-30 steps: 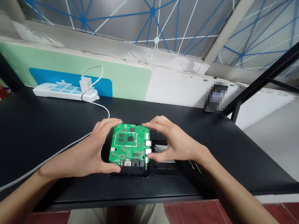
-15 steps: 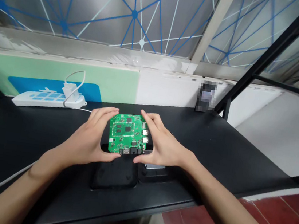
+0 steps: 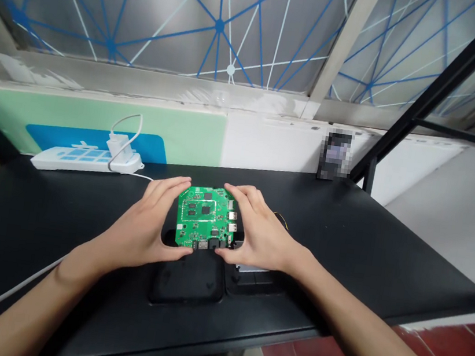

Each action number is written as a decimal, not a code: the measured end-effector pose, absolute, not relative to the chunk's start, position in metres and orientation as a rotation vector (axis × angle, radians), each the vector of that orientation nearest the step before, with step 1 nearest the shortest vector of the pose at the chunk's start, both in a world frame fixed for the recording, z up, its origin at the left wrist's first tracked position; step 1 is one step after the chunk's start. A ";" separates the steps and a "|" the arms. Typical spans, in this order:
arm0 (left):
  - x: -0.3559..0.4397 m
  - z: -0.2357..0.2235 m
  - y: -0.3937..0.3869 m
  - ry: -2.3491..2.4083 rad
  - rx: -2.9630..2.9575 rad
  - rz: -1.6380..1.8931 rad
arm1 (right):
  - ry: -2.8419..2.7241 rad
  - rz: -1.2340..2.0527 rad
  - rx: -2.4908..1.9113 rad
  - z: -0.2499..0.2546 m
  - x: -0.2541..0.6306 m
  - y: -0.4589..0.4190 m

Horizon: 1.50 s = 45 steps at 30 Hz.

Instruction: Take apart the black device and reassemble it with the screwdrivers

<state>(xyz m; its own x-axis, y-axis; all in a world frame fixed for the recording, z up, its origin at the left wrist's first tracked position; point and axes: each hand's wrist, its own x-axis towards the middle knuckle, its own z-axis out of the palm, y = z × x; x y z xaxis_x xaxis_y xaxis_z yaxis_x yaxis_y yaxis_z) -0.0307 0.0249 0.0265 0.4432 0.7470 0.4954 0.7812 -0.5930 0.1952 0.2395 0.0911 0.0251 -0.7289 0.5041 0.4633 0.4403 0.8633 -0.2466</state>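
Observation:
Between my two hands is a green circuit board (image 3: pixel 198 228), its chips and metal ports facing me. My left hand (image 3: pixel 148 219) grips its left side, fingers at the top corner and thumb at the bottom edge. On the other side, my right hand (image 3: pixel 257 230) grips the right corners the same way, beside the USB ports. The board is held up above the desk. Below it lies a black plastic cover (image 3: pixel 187 282), partly hidden by the board and my left thumb. A second black casing part (image 3: pixel 256 284) with a silvery plate lies to its right, partly under my right hand.
On the black desk (image 3: pixel 342 244), a white power strip (image 3: pixel 73 159) with a plugged-in charger (image 3: pixel 119 148) stands at the back left. Its white cable (image 3: pixel 2 302) runs under my left arm. A pixelated dark object (image 3: pixel 335 156) stands at the back right, near a black frame post.
The whole view has shifted slightly, so things appear a little farther right. Both hands keep the same hold on the circuit board. A thin yellow-black wire now shows behind my right hand.

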 end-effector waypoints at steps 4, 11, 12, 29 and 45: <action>-0.030 0.026 0.024 -1.389 -2.613 -0.850 | -2.516 0.113 -0.682 0.027 0.239 0.090; -0.031 0.024 0.022 -1.403 -2.611 -0.840 | -2.511 0.043 -0.684 0.027 0.237 0.088; -0.031 0.024 0.022 -1.413 -2.607 -0.829 | -2.505 0.037 -0.680 0.026 0.237 0.088; -0.002 0.019 0.015 -1.291 -2.513 -0.713 | -2.503 -0.212 -0.641 0.018 0.225 0.073; 0.000 0.022 0.007 -1.475 -2.681 -1.230 | -2.466 0.475 -0.431 0.025 0.237 0.080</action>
